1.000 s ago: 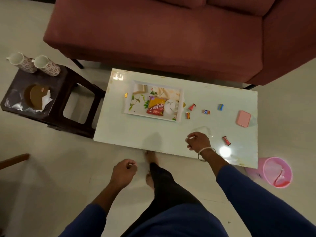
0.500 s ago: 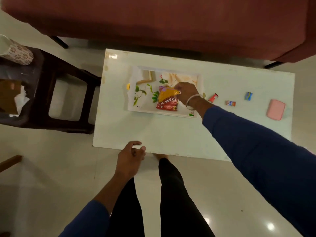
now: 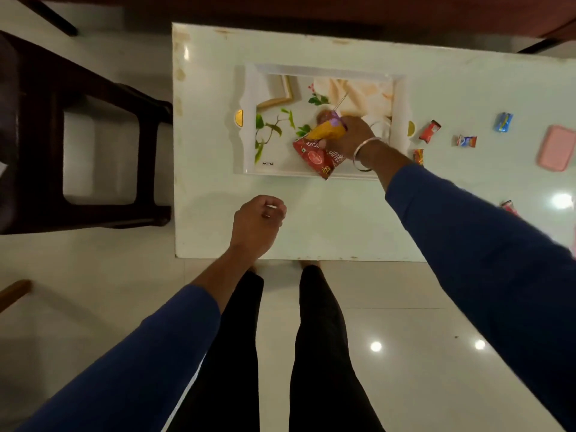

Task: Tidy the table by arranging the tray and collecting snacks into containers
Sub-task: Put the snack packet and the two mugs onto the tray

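— Two hands are out, but only one is working. See the right hand point(image 3: 349, 134)? Its fingers are curled round the top of the packet point(image 3: 321, 151).

— Why hold it at the top?

— I think the top is the easy part to pinch. The packet hangs down from there, and its bottom corner sticks out over the near edge of the tray point(image 3: 249, 120).

— So the packet is in the tray?

— It is over the tray, on the right side. I can't tell if it rests on it or is lifted a bit. Something clear sits just behind the hand, but I can't make out what it is.

— What about the left hand point(image 3: 257, 221)?

— It is over the near part of the bench point(image 3: 311, 213), well apart from the tray. Its fingers are loosely curled and I see nothing in them. I guess it is just waiting.

— And the little sweets?

— Small snacks lie loose on the bench, right of the tray: a red one point(image 3: 429, 130), an orange one point(image 3: 418, 156) just beside the arm, a white and orange one point(image 3: 466, 141) and a blue one point(image 3: 503, 122). A pink box point(image 3: 556, 148) sits farther right. I think they go in a box like that.

— So lots left to do?

— Yes, I would say the job has only begun. The bag may need to come out so the tray can be set straight.
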